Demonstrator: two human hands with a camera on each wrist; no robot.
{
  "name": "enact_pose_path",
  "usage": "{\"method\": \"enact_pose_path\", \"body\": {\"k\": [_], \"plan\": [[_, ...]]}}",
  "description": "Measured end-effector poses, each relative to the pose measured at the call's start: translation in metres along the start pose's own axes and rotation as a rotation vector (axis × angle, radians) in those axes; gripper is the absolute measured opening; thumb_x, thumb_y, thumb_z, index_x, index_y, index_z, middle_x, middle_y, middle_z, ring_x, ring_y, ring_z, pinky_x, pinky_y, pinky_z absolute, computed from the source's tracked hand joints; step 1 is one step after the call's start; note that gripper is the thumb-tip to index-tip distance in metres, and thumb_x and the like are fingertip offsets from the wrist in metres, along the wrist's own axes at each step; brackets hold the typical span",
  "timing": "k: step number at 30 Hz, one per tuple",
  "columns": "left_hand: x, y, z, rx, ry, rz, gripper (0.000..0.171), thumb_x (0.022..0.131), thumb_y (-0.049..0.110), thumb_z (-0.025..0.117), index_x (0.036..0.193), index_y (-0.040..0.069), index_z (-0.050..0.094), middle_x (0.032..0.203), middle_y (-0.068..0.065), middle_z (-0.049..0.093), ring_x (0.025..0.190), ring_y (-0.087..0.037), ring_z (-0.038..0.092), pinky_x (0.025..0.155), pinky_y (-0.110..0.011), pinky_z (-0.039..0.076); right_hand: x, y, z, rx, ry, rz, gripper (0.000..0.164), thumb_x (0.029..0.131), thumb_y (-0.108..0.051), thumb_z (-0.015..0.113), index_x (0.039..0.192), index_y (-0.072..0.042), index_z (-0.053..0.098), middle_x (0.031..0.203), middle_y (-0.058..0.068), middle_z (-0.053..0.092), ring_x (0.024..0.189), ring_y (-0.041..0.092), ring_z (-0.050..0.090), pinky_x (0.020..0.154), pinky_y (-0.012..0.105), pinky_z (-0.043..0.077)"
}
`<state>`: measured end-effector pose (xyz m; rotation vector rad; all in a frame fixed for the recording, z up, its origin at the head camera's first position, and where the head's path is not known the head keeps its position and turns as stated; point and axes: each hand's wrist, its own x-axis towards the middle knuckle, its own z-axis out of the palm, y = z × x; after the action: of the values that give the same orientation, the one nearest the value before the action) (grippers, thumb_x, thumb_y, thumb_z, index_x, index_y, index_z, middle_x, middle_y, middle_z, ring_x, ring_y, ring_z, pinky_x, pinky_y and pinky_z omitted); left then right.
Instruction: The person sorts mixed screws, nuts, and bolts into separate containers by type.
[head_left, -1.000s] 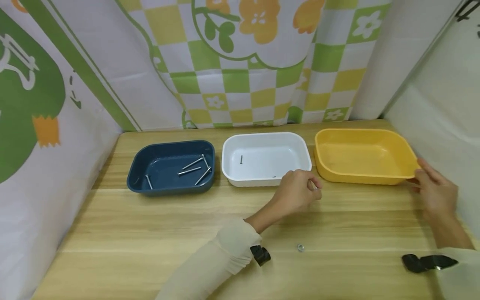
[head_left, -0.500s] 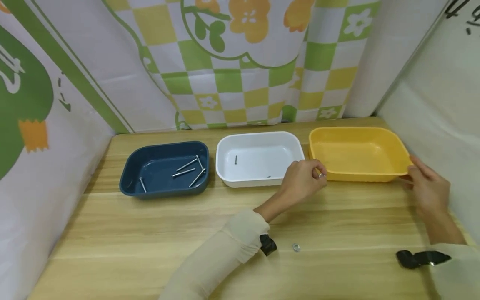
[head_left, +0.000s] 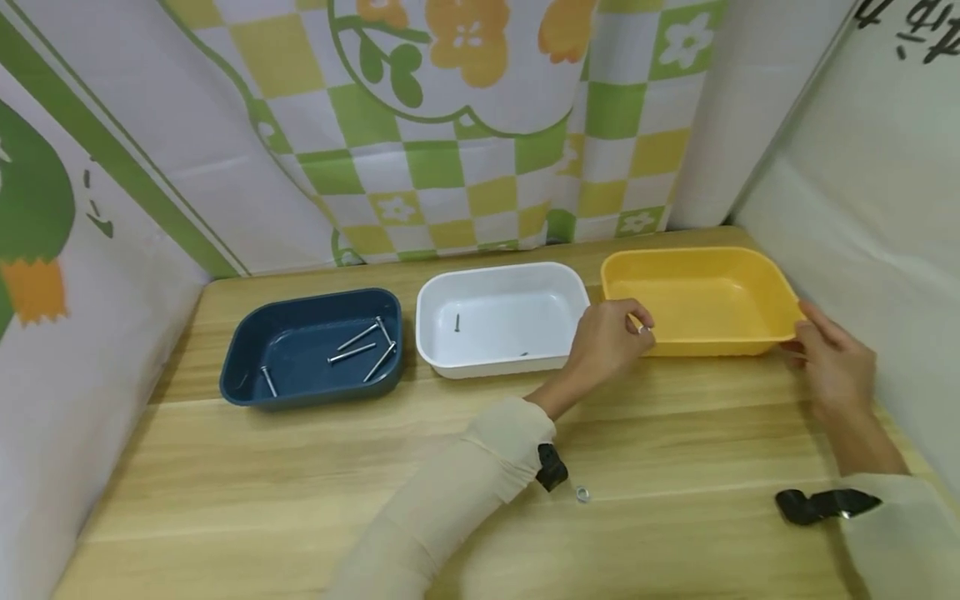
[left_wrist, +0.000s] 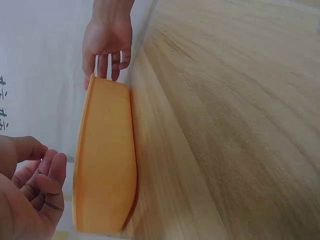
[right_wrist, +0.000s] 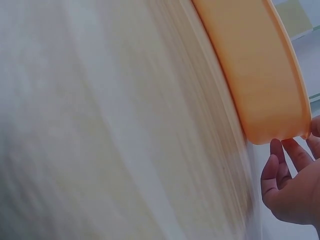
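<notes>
My left hand (head_left: pixel 609 337) hovers at the front left corner of the yellow tray (head_left: pixel 705 347), overlapping its rim in the head view. Between thumb and fingertips it pinches a small silver nut (head_left: pixel 642 330), mostly hidden by the fingers. At the tray's right end, my right hand (head_left: pixel 840 362) grips the rim, thumb at the edge and fingers against the end wall. The right wrist view shows that right hand (right_wrist: pixel 295 185) at the tray's corner. Inside, the yellow tray shows only its bare bottom. Another nut (head_left: pixel 582 494) lies on the wooden table near the left cuff.
A white tray (head_left: pixel 502 363) stands in the middle, with a small screw (head_left: pixel 457 322) and another small dark piece inside. Several long bolts (head_left: pixel 351 353) lie in the dark blue tray (head_left: pixel 300 398) at left. Fabric walls (head_left: pixel 862 208) close off the back and sides of the table (head_left: pixel 300 500).
My left hand has moved right with the nut, from the gap between the white and yellow trays to the yellow tray's front left corner. The right hand keeps its hold; the head view has shifted.
</notes>
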<state>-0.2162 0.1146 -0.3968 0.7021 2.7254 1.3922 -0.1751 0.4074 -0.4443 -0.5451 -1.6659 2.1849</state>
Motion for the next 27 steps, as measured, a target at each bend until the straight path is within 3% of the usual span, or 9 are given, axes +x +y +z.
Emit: {"method": "enact_pose_path", "body": {"k": [10, 18, 27], "plan": [[0.013, 0.006, 0.013, 0.065, -0.035, -0.141, 0.004, 0.088, 0.013, 0.076, 0.087, 0.015, 0.073, 0.059, 0.012, 0.057, 0.047, -0.001, 0.05, 0.043, -0.017, 0.04, -0.001, 0.002, 0.001, 0.008, -0.012, -0.025, 0.035, 0.096, -0.006, 0.063, 0.129, -0.017, 0.069, 0.094, -0.012, 0.075, 0.065, 0.005, 0.07, 0.053, 0.016, 0.052], [0.016, 0.007, 0.02, 0.023, -0.013, -0.117, 0.003, 0.088, 0.01, 0.074, 0.09, 0.012, 0.073, 0.058, 0.011, 0.057, 0.046, -0.001, 0.045, 0.043, -0.017, 0.038, -0.003, -0.001, -0.001, -0.009, 0.003, -0.019, 0.035, 0.096, -0.008, 0.064, 0.13, -0.018, 0.069, 0.084, -0.008, 0.075, 0.064, 0.006, 0.07, 0.053, 0.016, 0.052], [0.015, 0.006, 0.019, -0.072, -0.025, -0.171, 0.025, 0.089, 0.012, 0.075, 0.113, 0.009, 0.071, 0.069, 0.007, 0.064, 0.053, -0.002, 0.056, 0.046, -0.018, 0.045, -0.003, -0.001, -0.001, -0.013, -0.018, -0.02, 0.036, 0.097, -0.008, 0.064, 0.131, -0.018, 0.068, 0.084, -0.006, 0.075, 0.065, 0.007, 0.07, 0.054, 0.016, 0.052]]}}
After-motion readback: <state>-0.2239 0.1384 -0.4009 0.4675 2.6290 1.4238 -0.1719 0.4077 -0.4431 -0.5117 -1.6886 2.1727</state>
